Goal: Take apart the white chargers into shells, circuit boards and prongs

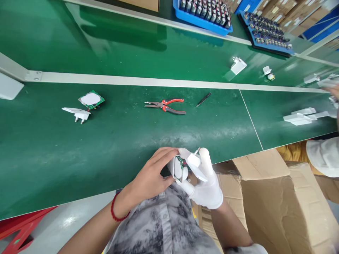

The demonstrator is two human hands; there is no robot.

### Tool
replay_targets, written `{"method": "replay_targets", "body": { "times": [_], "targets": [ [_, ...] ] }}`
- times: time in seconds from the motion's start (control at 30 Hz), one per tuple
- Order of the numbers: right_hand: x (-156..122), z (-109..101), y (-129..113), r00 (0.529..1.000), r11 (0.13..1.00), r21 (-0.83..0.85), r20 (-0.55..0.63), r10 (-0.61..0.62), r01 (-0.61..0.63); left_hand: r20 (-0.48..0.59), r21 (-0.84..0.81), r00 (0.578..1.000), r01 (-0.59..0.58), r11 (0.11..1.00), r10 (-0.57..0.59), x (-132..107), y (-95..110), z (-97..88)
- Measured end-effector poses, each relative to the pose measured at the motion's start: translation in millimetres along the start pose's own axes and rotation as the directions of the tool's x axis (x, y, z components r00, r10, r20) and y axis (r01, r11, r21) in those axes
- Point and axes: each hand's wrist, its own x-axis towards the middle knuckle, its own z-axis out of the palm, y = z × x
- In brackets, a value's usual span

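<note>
My left hand (156, 169) is bare, with a red cord at the wrist. Its fingers wrap round a white plastic housing (172, 168) at the near edge of the bench. My right hand (208, 187), in a white glove, is closed on a white plug cover (194, 161) tilted beside the housing's open end. Between the two parts a green circuit board (180, 163) and dark and red wires show. Fingers hide most of the board. Farther off on the bench lie red-handled pliers (166, 106) and black tweezers (203, 100).
A loose circuit board (91, 99) and a plug cover (78, 114) lie at left. Several white plug parts (302, 116) are at right, near another person's hand (335, 91). A blue tray (203, 21) is on the shelf. An open cardboard box (272, 197) stands below the bench.
</note>
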Motion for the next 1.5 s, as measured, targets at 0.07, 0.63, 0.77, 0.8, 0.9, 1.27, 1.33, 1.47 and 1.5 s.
{"method": "replay_targets", "body": {
  "times": [0.07,0.63,0.77,0.8,0.9,1.27,1.33,1.47,1.5],
  "targets": [
    [2.1,-4.1,-2.3,0.999,0.999,-0.025,0.039,-0.03,0.031,0.0,0.004,1.0,0.022,1.0,-0.022,-0.2,0.0,0.6],
    [5.4,26.6,-1.1,0.928,0.839,0.429,-0.006,0.372,-0.334,-0.061,-0.027,0.998,0.03,0.999,-0.031,-1.2,-0.5,14.9],
    [2.3,24.8,0.0,0.945,0.853,0.447,-0.046,0.325,-0.271,-0.104,0.029,0.99,0.097,0.995,-0.093,-0.1,-3.1,17.3],
    [1.6,23.4,-0.1,0.945,0.855,0.451,-0.07,0.321,-0.257,-0.113,0.057,0.989,0.1,0.993,-0.094,0.9,-3.3,19.0],
    [2.5,18.6,-0.5,0.933,0.841,0.471,-0.093,0.349,-0.268,-0.126,0.123,0.991,0.055,0.991,-0.039,4.2,-1.4,27.2],
    [-3.0,11.2,-5.5,0.903,0.798,0.533,-0.135,0.408,-0.281,-0.156,0.12,0.984,-0.071,0.99,0.09,6.2,18.7,36.7],
    [-4.7,15.5,-3.6,0.893,0.801,0.533,-0.172,0.416,-0.271,-0.178,0.138,0.978,-0.08,0.987,0.104,6.6,21.0,37.1],
    [-0.2,23.2,2.2,0.844,0.746,0.62,-0.243,0.478,-0.244,-0.195,0.16,0.978,-0.046,0.986,0.077,8.9,20.2,42.0],
    [1.9,22.7,3.3,0.837,0.717,0.646,-0.216,0.502,-0.263,-0.2,0.155,0.979,-0.017,0.988,0.048,10.0,18.7,43.6]
  ]
}}
